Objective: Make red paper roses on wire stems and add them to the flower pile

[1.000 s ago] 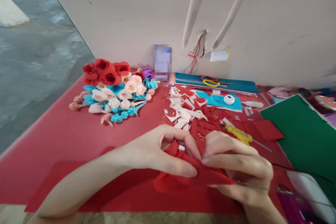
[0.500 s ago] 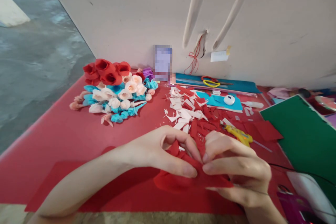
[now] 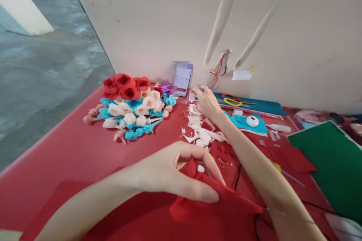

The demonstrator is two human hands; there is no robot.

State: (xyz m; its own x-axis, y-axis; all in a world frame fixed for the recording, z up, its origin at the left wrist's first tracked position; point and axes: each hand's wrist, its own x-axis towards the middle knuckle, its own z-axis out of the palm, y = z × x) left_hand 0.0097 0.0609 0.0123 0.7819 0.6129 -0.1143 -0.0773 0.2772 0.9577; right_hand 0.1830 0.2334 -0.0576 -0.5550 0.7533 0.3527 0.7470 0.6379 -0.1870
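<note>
Pinching gathered red paper (image 3: pixel 240 197) between thumb and fingers, the person's left hand (image 3: pixel 169 169) holds it above the near part of the table (image 3: pixel 141 156), its narrow end pointing right. A thin wire-like line runs from that end across the view of the right forearm (image 3: pixel 249 154); whether they touch cannot be told. If the forearm caught it, the paper could twist or pull loose, since one hand alone bears it. Too hard a squeeze could crease the folds.

The right hand (image 3: pixel 207 101) is stretched to the back, beside the phone (image 3: pixel 182 79) and near the scissors (image 3: pixel 233 101); whether its fingers grip anything cannot be made out. A careless brush there could tip the phone, which stands upright near the wall. Under the forearm, white scraps (image 3: pixel 202 135) might be swept about by a low sleeveless drag. Farther left, paper flowers (image 3: pixel 141 110) sit bunched.
</note>
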